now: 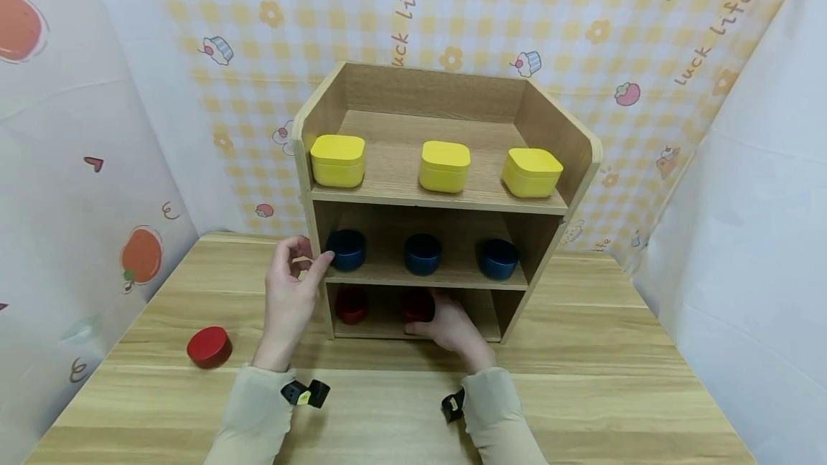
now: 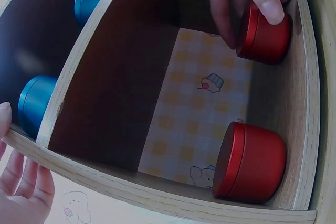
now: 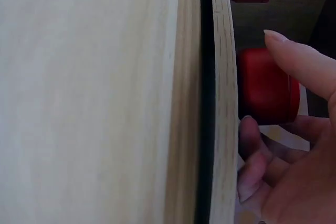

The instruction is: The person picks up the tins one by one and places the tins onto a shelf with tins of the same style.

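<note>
On the bottom level of a wooden shelf unit [image 1: 426, 199], my right hand [image 1: 450, 323] holds a round red tin [image 3: 269, 90], its thumb on one side and fingers round the other. A second red tin [image 2: 251, 163] stands to the left on that level. My left hand [image 1: 292, 285] grips the unit's left side panel [image 2: 131, 190], thumb at the front edge beside a blue tin [image 1: 347, 250] and fingers on the outside. A third red tin [image 1: 209, 347] lies on the table, left of my left forearm.
Two more blue tins, one in the middle [image 1: 423, 255] and one at the right [image 1: 498, 259], stand on the middle level. Yellow boxes line the top level: left [image 1: 338, 161], centre [image 1: 444, 166], right [image 1: 533, 172]. A patterned cloth [image 1: 245, 113] hangs behind the unit.
</note>
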`<action>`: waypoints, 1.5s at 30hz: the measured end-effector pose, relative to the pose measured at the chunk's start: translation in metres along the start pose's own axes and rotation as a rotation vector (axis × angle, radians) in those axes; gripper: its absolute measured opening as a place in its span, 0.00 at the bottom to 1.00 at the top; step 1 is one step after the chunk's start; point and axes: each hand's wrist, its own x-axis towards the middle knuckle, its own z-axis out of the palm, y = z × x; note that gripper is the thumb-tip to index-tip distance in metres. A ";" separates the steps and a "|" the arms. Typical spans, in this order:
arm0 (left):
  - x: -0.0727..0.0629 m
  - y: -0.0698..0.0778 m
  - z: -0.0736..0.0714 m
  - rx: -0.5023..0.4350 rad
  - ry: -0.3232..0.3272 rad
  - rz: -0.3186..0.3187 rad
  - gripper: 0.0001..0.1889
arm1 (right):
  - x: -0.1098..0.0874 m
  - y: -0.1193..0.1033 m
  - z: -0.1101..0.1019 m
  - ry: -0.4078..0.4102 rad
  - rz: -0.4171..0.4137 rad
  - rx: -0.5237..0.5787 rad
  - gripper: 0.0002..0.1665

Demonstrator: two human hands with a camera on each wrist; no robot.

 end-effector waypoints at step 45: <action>0.000 -0.007 0.002 -0.012 0.006 -0.003 0.14 | -0.114 -0.023 -0.142 0.078 -0.332 -0.006 0.23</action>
